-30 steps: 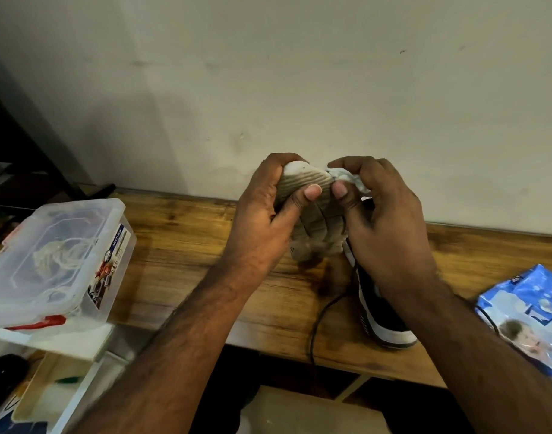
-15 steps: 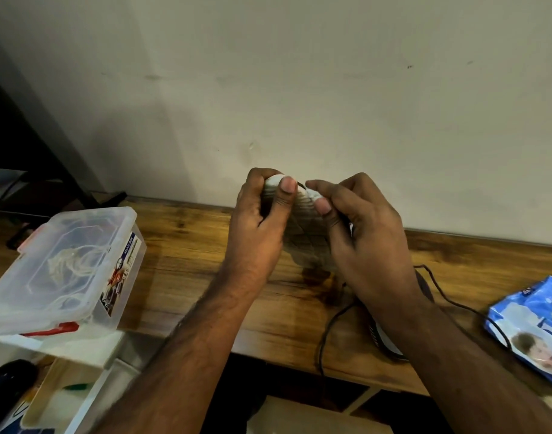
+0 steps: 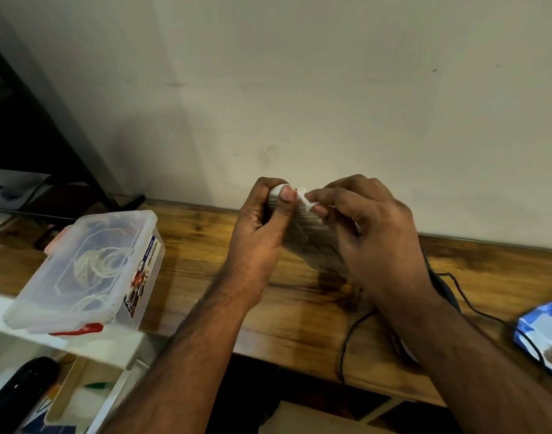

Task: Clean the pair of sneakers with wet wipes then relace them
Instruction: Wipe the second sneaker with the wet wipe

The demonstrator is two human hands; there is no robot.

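Observation:
I hold one sneaker sole-up above the wooden table; its ribbed, dirty grey-white sole faces me. My left hand grips the toe end, thumb on the sole. My right hand pinches a white wet wipe against the sole near the toe. The second sneaker, dark with a white sole edge, lies on the table mostly hidden under my right forearm. White laces lie inside a clear plastic box at the left.
A blue wet wipe pack lies at the table's right edge. A black cable runs over the front edge. The wall stands close behind the table. A white shelf with small items sits lower left.
The view has shifted so the hands sit lower and further right. My left thumb slid up to the toe tip, and the wipe moved along the sole toward the toe.

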